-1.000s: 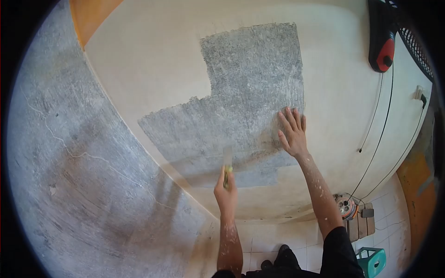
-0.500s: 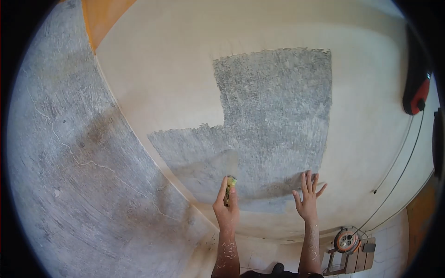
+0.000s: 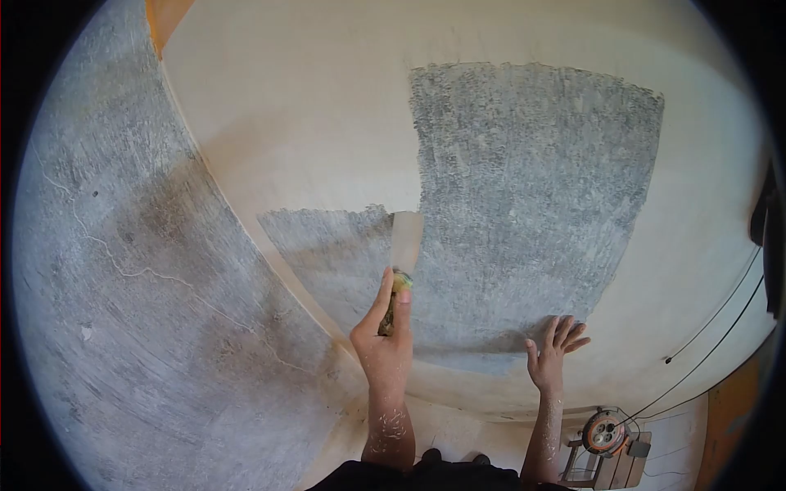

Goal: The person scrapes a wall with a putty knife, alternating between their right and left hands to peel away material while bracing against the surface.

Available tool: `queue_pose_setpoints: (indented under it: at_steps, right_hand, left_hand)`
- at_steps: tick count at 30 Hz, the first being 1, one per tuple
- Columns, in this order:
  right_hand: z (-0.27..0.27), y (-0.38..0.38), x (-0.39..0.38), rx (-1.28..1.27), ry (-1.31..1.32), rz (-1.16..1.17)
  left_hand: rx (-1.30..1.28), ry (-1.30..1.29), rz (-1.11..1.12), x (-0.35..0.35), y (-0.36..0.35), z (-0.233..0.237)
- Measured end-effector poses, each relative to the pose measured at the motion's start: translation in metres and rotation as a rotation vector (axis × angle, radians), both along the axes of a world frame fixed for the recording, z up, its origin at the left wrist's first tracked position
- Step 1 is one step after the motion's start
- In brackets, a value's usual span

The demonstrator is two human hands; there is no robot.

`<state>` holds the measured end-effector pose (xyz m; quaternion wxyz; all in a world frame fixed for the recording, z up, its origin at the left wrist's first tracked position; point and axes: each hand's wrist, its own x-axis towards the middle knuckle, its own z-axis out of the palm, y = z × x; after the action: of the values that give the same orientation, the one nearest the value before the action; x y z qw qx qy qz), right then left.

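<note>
My left hand (image 3: 385, 327) is closed around the yellow-green handle of a scraper (image 3: 407, 241), whose wide pale blade points up against the wall. The blade lies at the inner corner where the gray scraped patch (image 3: 532, 180) meets the cream wall coating (image 3: 311, 106). To the right, my right hand (image 3: 553, 352) rests with spread fingers on the wall near the patch's lower right edge, holding nothing. Pale flakes cling to both forearms.
A rough gray wall (image 3: 147, 327) adjoins on the left beyond the corner. At the lower right, a round cable reel (image 3: 606, 432) sits on a wooden stool (image 3: 622, 470). Black cords (image 3: 712, 331) hang along the wall above it.
My left hand and the scraper have moved up to the patch's upper edge, and the blade now shows clearly. My right hand stays spread on the wall. The view has shifted.
</note>
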<state>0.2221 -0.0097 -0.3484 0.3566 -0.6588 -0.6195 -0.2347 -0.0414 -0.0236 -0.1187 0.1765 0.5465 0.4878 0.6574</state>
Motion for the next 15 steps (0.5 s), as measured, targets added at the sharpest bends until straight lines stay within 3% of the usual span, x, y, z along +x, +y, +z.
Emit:
queue_pose_setpoints:
  at_steps: [2, 6, 11, 15]
  right_hand:
    - [-0.008, 0.003, -0.001, 0.015, 0.055, 0.007]
    - [-0.005, 0.004, -0.005, 0.047, -0.025, -0.047]
    - [-0.006, 0.003, -0.002, 0.021, -0.023, -0.048]
    - [-0.010, 0.001, -0.004, 0.008, -0.016, -0.056]
  left_hand:
    - [0.041, 0.039, 0.006, -0.007, 0.001, -0.020]
    - [0.047, 0.019, 0.055, 0.004, 0.009, 0.003]
    - [0.065, 0.010, -0.004, -0.011, 0.004, -0.015]
    - [-0.036, 0.003, 0.064, 0.005, 0.003, 0.016]
